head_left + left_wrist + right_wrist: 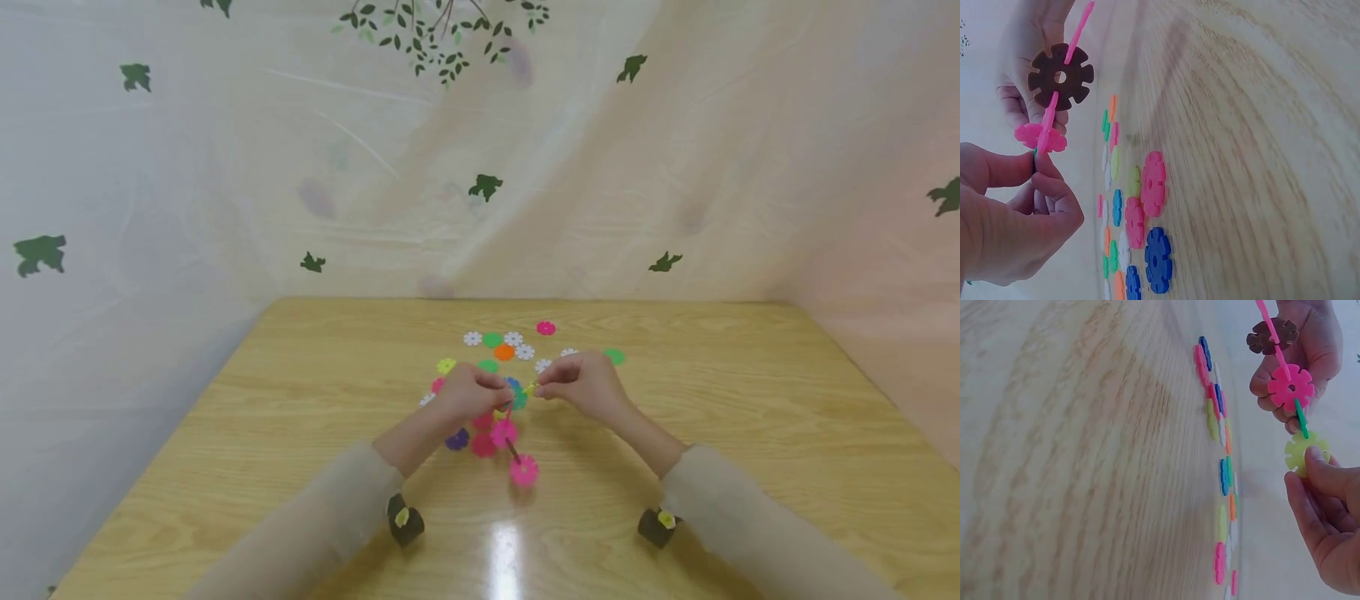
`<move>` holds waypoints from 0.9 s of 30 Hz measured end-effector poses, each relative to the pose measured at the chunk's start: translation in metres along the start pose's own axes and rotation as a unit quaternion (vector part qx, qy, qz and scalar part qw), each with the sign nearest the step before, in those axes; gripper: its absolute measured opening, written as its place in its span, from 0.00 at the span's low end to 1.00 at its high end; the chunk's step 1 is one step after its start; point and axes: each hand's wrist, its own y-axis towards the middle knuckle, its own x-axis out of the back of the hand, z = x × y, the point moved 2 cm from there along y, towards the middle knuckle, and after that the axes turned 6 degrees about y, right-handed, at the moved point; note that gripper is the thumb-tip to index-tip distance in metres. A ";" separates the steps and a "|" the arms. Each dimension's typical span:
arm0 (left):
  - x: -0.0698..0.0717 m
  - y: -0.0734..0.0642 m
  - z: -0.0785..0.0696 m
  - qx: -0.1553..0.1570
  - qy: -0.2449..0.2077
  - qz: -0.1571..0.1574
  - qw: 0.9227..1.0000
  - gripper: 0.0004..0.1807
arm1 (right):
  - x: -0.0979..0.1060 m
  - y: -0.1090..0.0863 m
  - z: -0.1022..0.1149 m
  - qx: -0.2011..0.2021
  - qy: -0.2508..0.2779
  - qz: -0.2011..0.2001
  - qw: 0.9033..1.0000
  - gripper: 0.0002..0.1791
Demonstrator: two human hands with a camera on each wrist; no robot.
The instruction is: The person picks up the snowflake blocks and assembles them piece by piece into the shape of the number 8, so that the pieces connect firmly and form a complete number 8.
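A chain of notched plastic flower discs hangs between my hands above the table. In the right wrist view it runs from a brown disc (1272,335) through a pink disc (1291,387) and an edge-on green disc (1301,419) to a yellow disc (1305,452). My right hand (588,387) pinches the yellow disc between thumb and fingers. With thumb and forefinger, my left hand (471,393) grips the green disc; most of it is hidden in the left wrist view. The chain's lower end, a pink disc (524,470), dangles toward me.
Loose discs lie about the wooden table (750,400) beyond and below my hands, among them an orange disc (504,352), a magenta disc (546,328), a green disc (614,357) and a dark blue disc (457,439). A patterned cloth (570,208) hangs behind the table.
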 end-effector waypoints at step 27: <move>0.022 -0.008 0.032 -0.057 -0.060 0.091 0.992 0.13 | -0.022 0.001 -0.003 0.021 0.020 0.034 0.999 0.14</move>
